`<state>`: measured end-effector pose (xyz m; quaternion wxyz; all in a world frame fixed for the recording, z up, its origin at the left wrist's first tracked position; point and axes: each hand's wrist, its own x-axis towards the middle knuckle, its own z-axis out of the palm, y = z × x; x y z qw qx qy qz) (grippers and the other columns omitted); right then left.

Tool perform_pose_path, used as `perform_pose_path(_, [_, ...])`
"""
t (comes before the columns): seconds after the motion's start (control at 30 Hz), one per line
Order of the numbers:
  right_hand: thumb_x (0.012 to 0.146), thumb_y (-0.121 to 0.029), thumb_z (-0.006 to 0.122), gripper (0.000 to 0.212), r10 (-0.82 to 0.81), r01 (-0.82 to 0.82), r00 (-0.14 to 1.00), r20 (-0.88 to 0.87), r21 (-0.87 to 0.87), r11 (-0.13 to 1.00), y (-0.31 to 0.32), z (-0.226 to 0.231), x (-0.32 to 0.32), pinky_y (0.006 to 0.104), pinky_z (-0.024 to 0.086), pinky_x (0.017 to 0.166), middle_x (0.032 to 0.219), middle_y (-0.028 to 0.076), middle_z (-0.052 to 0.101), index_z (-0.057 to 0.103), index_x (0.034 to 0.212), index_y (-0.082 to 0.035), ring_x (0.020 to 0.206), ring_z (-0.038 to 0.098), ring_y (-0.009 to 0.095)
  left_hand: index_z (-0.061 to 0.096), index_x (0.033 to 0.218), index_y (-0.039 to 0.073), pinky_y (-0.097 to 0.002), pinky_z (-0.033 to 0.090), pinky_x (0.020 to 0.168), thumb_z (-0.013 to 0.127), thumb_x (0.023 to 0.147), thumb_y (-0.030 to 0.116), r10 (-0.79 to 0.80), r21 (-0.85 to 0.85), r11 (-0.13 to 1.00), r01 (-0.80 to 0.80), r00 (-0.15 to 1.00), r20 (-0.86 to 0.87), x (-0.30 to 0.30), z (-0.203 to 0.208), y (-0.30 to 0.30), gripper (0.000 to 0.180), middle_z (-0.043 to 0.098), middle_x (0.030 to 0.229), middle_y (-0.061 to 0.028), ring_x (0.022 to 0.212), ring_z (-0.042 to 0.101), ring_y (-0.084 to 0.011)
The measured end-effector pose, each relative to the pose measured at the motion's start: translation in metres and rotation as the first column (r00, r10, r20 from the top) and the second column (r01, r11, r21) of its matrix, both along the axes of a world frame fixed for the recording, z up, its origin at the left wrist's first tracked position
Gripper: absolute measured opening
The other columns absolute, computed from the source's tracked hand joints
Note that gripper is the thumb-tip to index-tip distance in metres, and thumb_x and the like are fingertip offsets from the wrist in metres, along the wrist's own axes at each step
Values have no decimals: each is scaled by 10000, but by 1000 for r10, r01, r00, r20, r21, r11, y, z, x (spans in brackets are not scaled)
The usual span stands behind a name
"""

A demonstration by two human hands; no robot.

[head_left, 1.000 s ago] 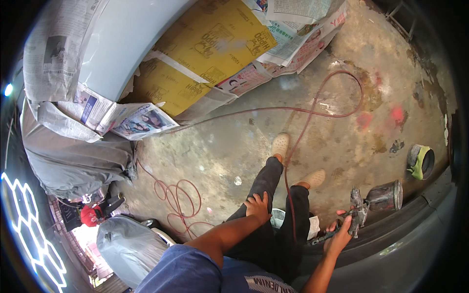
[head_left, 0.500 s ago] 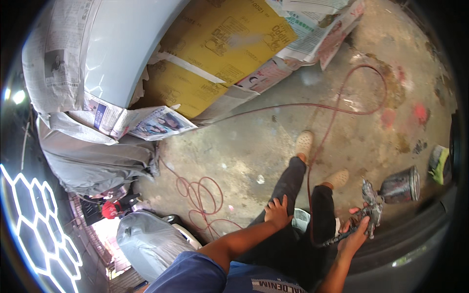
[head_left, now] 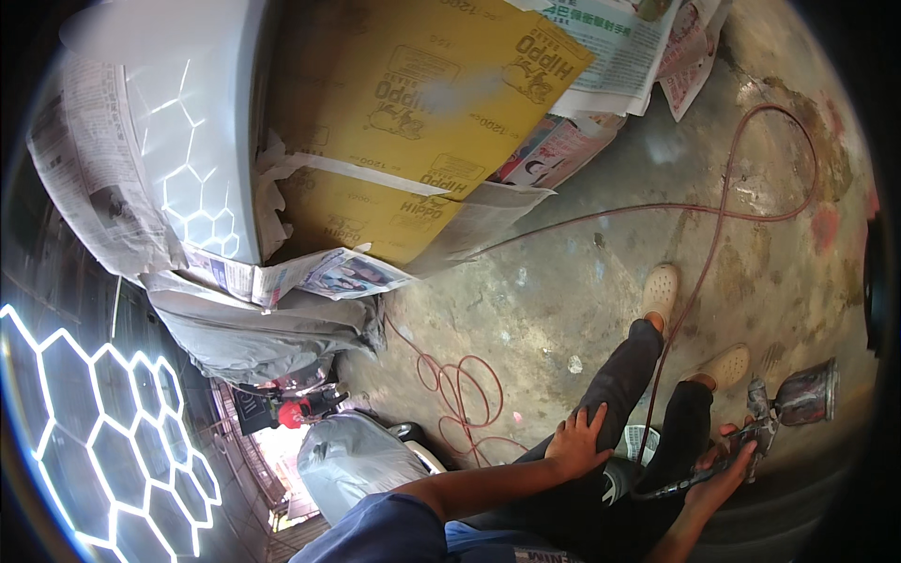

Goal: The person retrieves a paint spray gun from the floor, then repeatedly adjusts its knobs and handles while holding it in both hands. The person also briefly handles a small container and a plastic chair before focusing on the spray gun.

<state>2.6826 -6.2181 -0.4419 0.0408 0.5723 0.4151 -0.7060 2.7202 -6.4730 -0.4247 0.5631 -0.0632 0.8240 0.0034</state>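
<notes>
My left hand (head_left: 577, 441) lies on my dark trouser leg (head_left: 621, 380) near the knee, fingers spread, holding nothing. At the lower right, my right hand (head_left: 725, 476) is wrapped round the handle of a spray gun (head_left: 762, 422). The gun's stained metal paint cup (head_left: 807, 392) points away to the right. A red air hose (head_left: 678, 328) runs to the handle. Off to the left and well apart from the gun stands a pale, glossy vehicle panel (head_left: 192, 141), reflecting hexagon lights. Yellow masking paper (head_left: 375, 178) is taped beside it.
Newspaper sheets (head_left: 610, 56) edge the masking. The hose loops over the stained concrete floor (head_left: 554, 291) and coils (head_left: 460, 394) near a grey cover (head_left: 267, 328). A white basket-like container (head_left: 640, 441) sits between my legs. Hexagon lights (head_left: 103, 413) glow at left; another covered vehicle (head_left: 352, 460) stands behind.
My view has shifted, so the panel and masking look larger and my legs and hands lie further right. My left hand stays on the leg, and my right keeps hold of the spray gun.
</notes>
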Motion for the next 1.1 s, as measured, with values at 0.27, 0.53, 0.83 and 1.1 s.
perform_pose_path(0.27, [1053,-534,479,568,0,-3,998,67,44,999,7,16,2,241,357,459,994,10,643,524,1418,-101,537,446,82,147,1617,111,-516,380,1146,671,888,572,-22,-22,1000,22,1000,-10,7,-1,-1,1009,338,1554,-293,1385,425,-466])
perform_pose_path(0.53, [1071,-553,415,549,160,-162,982,-97,-16,987,6,85,-14,246,376,472,847,14,612,575,1298,-79,530,454,87,196,1607,91,-518,439,1085,617,921,591,-23,-76,997,24,1000,15,18,-3,2,947,406,1508,-254,1341,479,-441])
perform_pose_path(0.83, [1076,-377,488,403,531,-494,781,-329,195,847,-20,235,-74,245,396,480,716,26,596,662,1045,-15,517,488,75,615,1278,52,-437,505,955,615,991,288,488,496,829,-258,768,-415,12,41,8,371,654,1235,-153,1125,640,-292])
perform_pose_path(1.1, [993,-246,677,361,538,-560,715,-446,95,823,-79,363,-157,235,445,576,901,-1,619,572,1285,-63,632,517,49,630,1232,48,-270,474,888,539,1060,194,687,780,-173,-601,494,533,-130,282,32,244,686,1118,-18,1026,615,-99])
